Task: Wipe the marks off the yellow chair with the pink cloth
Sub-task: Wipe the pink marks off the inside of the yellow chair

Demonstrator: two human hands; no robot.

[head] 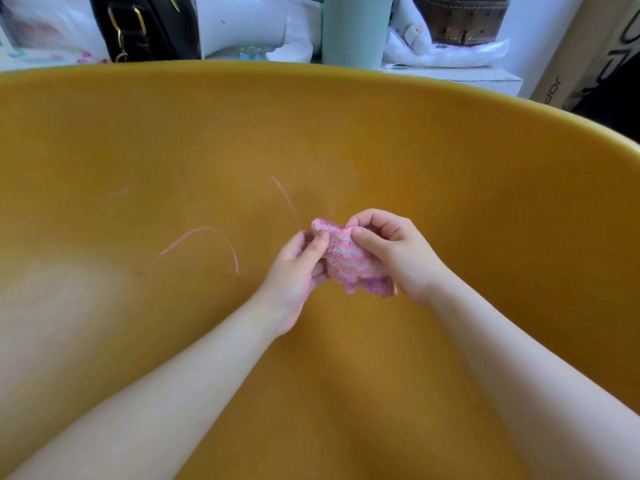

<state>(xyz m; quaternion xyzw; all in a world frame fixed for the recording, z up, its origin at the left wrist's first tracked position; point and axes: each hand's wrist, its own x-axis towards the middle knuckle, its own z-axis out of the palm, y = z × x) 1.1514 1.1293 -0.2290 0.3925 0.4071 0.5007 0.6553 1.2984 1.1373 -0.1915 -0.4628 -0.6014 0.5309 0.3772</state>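
On the left part of the yellow chair [450,161] seat some pink marks remain: a faint short streak [119,192] far to the left, a long curved line [204,242] lower down, and a thinner arc [287,199] nearer the middle. None of them is covered by the cloth, so I judge that the wiping of these marks is not yet done.

Just right of the marks, near the middle of the seat, both hands hold the pink cloth [349,261] between them. The left hand [298,268] pinches its left edge with thumb and fingers; the right hand [394,251] is closed over its upper right side. The cloth is bunched, and I cannot tell if it touches the seat. The step in hand seems to be gathering or refolding the cloth into a pad.

The next move, as I judge it, calls for pressing the cloth flat on the seat and rubbing along the nearest arc, then going further left to the curved line.

The seat is smooth, glossy plastic with a raised back rim. Behind the rim, from left to right, stand a black bag [145,26], white plastic wrapping [249,26], a pale green cylinder [356,29], a brown leather belt [462,19] and a cardboard box [588,57].
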